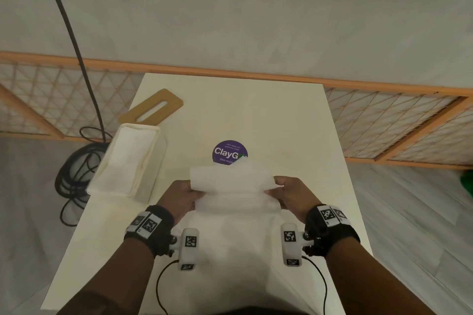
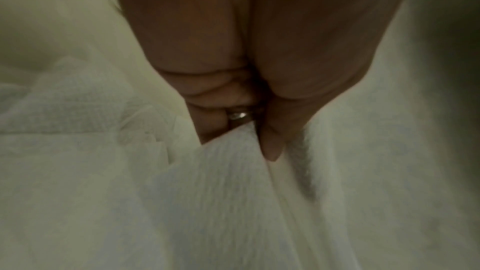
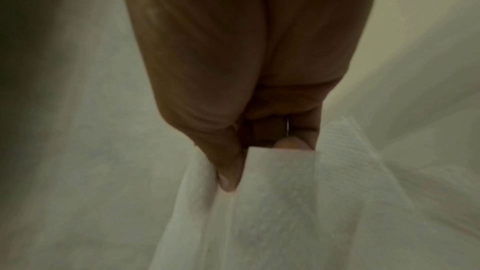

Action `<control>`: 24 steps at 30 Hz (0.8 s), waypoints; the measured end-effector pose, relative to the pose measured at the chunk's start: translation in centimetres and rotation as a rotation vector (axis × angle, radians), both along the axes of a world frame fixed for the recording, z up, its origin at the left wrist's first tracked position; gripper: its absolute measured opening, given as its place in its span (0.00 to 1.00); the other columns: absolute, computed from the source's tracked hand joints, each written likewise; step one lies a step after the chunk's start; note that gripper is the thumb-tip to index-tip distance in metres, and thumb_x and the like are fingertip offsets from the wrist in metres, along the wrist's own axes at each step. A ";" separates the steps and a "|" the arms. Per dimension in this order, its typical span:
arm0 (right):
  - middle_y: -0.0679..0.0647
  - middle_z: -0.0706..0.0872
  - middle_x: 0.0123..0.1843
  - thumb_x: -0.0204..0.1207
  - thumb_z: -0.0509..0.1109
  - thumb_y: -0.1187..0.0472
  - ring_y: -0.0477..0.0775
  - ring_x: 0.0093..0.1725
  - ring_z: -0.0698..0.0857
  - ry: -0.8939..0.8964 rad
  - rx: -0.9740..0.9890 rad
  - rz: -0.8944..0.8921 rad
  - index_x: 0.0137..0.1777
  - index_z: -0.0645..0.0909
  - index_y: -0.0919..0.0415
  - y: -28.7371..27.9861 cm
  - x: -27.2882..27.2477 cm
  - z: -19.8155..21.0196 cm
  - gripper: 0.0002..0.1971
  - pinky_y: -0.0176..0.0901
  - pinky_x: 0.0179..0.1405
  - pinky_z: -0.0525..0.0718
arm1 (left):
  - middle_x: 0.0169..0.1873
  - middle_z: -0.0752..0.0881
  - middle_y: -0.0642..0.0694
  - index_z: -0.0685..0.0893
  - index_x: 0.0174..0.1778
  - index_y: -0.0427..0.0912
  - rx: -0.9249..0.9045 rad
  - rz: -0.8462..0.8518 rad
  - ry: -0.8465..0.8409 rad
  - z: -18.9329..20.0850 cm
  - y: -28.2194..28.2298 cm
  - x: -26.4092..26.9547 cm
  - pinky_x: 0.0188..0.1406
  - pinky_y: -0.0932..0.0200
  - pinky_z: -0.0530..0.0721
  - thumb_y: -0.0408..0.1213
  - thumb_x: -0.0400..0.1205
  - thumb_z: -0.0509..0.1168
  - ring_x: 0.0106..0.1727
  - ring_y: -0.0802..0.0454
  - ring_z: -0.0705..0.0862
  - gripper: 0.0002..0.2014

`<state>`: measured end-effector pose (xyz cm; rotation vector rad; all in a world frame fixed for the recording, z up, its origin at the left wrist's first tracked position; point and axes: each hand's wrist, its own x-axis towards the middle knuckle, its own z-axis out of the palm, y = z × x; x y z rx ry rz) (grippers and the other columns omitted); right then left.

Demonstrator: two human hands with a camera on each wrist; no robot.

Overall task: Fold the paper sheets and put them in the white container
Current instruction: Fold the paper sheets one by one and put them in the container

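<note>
A white paper sheet is held just above the table between both hands, partly folded over itself. My left hand pinches its left edge; in the left wrist view the thumb and curled fingers of that hand clamp the paper sheet. My right hand pinches the right edge, and the right wrist view shows this hand with the thumb pressed into the paper sheet. More white paper lies flat under the wrists. The white container stands to the left, with folded white sheets inside.
A round purple sticker sits on the white table just behind the sheet. A tan board with a slot lies at the back left. Black cables coil on the floor left of the table.
</note>
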<state>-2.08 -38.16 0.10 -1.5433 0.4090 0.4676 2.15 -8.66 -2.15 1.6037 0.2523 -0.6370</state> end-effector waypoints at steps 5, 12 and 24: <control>0.61 0.92 0.42 0.81 0.71 0.69 0.55 0.36 0.88 0.007 0.012 0.036 0.53 0.91 0.69 0.3 -2.4 -0.5 0.08 0.47 0.43 0.89 | 0.51 0.94 0.39 0.94 0.51 0.42 0.046 -0.038 -0.030 -0.3 0.9 -0.9 0.62 0.34 0.87 0.29 0.84 0.70 0.56 0.36 0.91 0.09; 0.59 0.92 0.60 0.79 0.55 0.73 0.58 0.49 0.89 0.184 0.216 -0.099 0.54 0.91 0.70 0.7 -4.9 -1.1 0.20 0.51 0.56 0.86 | 0.62 0.90 0.36 0.93 0.55 0.36 -0.100 -0.112 0.068 0.2 1.9 -2.6 0.66 0.42 0.85 0.19 0.84 0.55 0.65 0.34 0.87 0.21; 0.53 0.79 0.48 0.74 0.78 0.68 0.52 0.33 0.82 0.027 -0.431 0.015 0.52 0.88 0.52 2.7 -7.7 -5.6 0.11 0.38 0.29 0.84 | 0.36 0.87 0.55 0.93 0.43 0.50 0.418 -0.300 -0.126 -2.4 1.8 -3.9 0.39 0.63 0.80 0.27 0.78 0.75 0.35 0.57 0.82 0.11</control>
